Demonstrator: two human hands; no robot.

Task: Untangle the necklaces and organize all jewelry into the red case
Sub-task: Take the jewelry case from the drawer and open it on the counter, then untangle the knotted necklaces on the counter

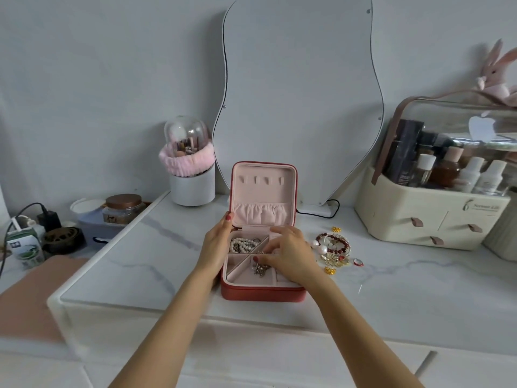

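Left hand (216, 243): lying flat along the left wall of the case (261, 292), thumb touching the upright lid, grip loose and holding nothing. Case: sitting open mid-desk (140, 256); pearls (242, 245) are resting in its rear compartment. Right hand (291, 257): hovering over the tray, grip pinching a silver chain (260, 268) that is dangling into the front compartment; the hand is hiding the right-side compartments. Loose jewelry (334, 249): lying just right of the case, pieces hard to tell apart. Mirror (299, 93): leaning behind on a grey wall.

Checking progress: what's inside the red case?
A pearl strand and a silver chain lie in separate compartments of the case. The right hand covers its right side.
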